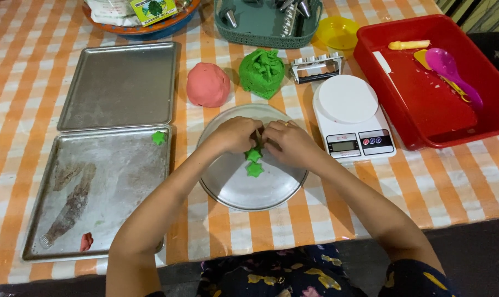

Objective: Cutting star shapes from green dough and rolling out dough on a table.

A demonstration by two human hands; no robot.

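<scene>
My left hand (236, 135) and my right hand (289, 142) meet over a round metal plate (236, 190), fingers closed together on a small piece of green dough (257, 147) between them. Just below the fingers, two green star-shaped dough pieces (254, 169) lie on the plate. Behind the plate sit a pink dough ball (207, 84) and a rough green dough lump (261, 72). Another green star (159, 137) rests on the top right corner of the near baking tray (117, 181), which also carries a small pink dough bit (86, 241).
A second metal tray (121, 85) lies behind the first. A white kitchen scale (353, 116) stands right of the plate, a red bin (425, 104) with spoons beyond it. A green basket (266, 30), yellow bowl (337, 32) and metal cutter (316, 67) sit at the back.
</scene>
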